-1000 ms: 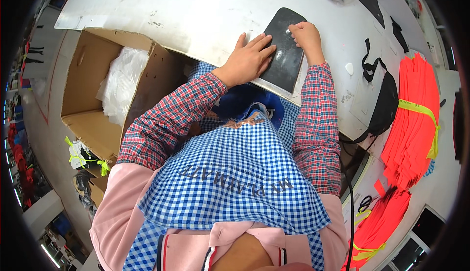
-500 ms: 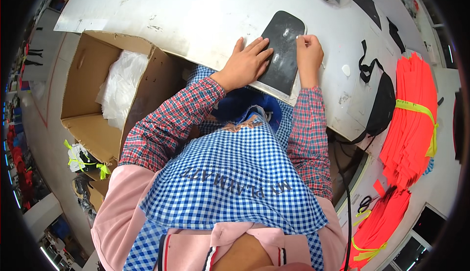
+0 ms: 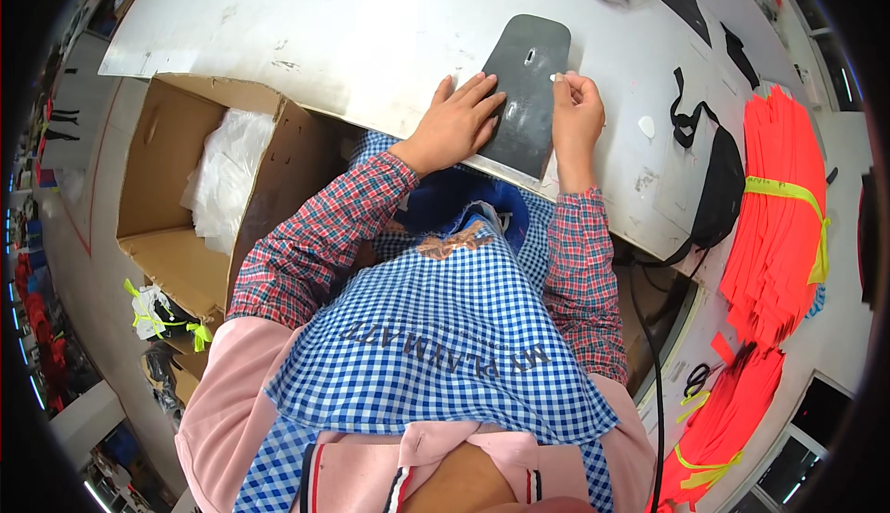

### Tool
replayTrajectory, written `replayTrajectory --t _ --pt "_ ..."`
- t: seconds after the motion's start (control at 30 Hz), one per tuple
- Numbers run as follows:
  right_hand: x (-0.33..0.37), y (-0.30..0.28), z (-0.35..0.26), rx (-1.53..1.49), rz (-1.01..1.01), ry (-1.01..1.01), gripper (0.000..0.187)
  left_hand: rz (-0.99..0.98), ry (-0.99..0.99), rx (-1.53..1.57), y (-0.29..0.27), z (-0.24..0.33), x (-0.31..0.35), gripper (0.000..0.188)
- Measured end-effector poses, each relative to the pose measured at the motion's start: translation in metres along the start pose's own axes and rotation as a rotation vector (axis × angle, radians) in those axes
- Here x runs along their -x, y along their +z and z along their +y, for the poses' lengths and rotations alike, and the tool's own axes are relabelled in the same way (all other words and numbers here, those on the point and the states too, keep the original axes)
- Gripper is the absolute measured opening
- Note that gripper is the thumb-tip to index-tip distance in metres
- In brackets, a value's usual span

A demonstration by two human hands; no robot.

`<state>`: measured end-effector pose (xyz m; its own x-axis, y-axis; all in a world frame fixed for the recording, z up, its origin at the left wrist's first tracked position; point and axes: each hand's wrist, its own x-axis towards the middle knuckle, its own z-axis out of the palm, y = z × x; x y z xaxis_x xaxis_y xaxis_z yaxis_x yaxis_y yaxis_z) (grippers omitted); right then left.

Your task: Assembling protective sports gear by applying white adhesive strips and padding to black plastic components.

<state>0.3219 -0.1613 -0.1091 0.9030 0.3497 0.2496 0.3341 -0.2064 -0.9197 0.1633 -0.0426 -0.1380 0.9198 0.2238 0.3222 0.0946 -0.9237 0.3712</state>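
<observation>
We've got a black flat panel w/ a rounded top and matte sheet-like surface (image 3: 527,110) lying on the white, scuffed tabletop (image 3: 371,40), close to its front edge. A small pale-rimmed oval slot (image 3: 529,56) shows nr the panel's top. Our L hand (image 3: 451,128) is spread flat, gripping nothing, fingertips on the panel's L edge. Our R hand (image 3: 577,119), at the R edge, pinches a tiny white piece (image 3: 553,77) btwn thumb & forefinger, other fingers curled. To the R of that hand: a white, rounded flat chip (image 3: 646,126), then a black fabric pouch w/ strap (image 3: 721,193). Further R, a bright red-orange fabric bundle (image 3: 774,226) tied w/ a yellow-green band (image 3: 783,189). On our L, an open brown cardboard box (image 3: 148,161) w/ clear plastic bags (image 3: 232,175) inside.
</observation>
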Motion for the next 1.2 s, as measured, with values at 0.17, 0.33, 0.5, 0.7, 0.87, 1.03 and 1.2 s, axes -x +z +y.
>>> replayTrajectory --t 0.17,0.33,0.5,0.7,0.87,1.03,1.2 --pt "0.008 -0.004 -0.005 -0.026 -0.102 0.091 0.021 0.000 0.002 0.013 0.000 0.000 0.000 0.046" --pt "0.011 -0.004 0.004 0.082 -0.285 0.113 0.019 0.008 -0.011 0.079 -0.004 0.003 -0.001 0.046" --pt "0.000 -0.022 0.025 -0.099 0.007 -0.005 0.017 0.205 -0.077 0.368 -0.030 0.013 0.002 0.035" --pt "-0.003 -0.060 0.033 -0.629 0.159 0.243 0.021 -0.039 -0.100 0.353 -0.044 0.021 0.002 0.028" --pt "0.013 -0.074 0.022 -1.199 -0.114 0.495 0.018 -0.117 -0.055 0.259 -0.039 0.017 -0.007 0.031" --pt "0.035 -0.066 0.024 -1.545 -0.346 0.512 0.015 -0.173 -0.131 0.318 -0.036 0.008 -0.022 0.018" --pt "0.063 -0.050 0.004 -1.520 -0.508 0.658 0.015 -0.135 -0.080 0.278 -0.030 0.003 -0.023 0.013"
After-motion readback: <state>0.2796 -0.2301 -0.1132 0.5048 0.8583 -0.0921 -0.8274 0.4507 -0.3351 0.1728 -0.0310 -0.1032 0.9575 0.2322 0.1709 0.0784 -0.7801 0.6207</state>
